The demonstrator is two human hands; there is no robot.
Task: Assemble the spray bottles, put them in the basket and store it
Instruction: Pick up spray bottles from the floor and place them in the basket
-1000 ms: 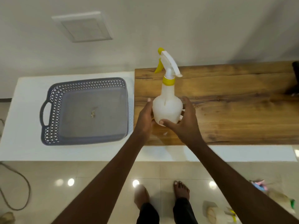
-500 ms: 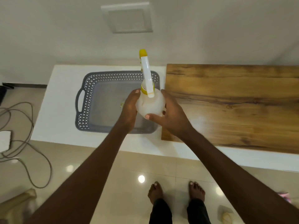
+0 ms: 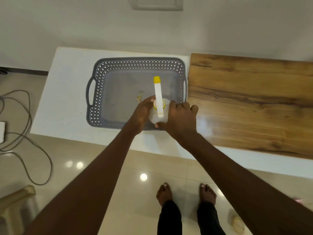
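- Head view, left: cables lie on the floor beside the white bench.
- Basket: on the bench; nothing else inside but a small scrap.
- Left hand and right hand: fingers closed around the assembled spray bottle, upright, low over the basket's near-right corner.
- Remaining: release, further bottles, storage.
- Change: bottle has moved from the wooden board to the basket.

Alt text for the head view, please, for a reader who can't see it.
Both hands, left hand and right hand, hold an upright white spray bottle with a yellow nozzle over the near right corner of a grey lattice basket. The basket sits on a white counter beside a wooden board.
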